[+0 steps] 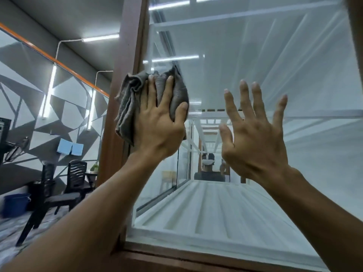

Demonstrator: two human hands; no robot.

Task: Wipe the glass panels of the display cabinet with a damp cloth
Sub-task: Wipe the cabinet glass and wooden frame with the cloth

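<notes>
Left hand (pixel 157 126) presses the cloth (pixel 128 107) flat-fingered on the glass (pixel 275 65), top-left by the frame (pixel 125 55). Right hand (pixel 253 142) is spread wide and empty; can't tell if it touches. Keep pressure even, overlap strokes down from that corner, and keep the right palm off wiped glass. Chairs (pixel 72 183) and bucket (pixel 16 203) are well left, not in the way.

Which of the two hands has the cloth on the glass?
The left hand: it presses the grey cloth on the glass panel beside the brown frame. The right hand is spread and empty.
</notes>
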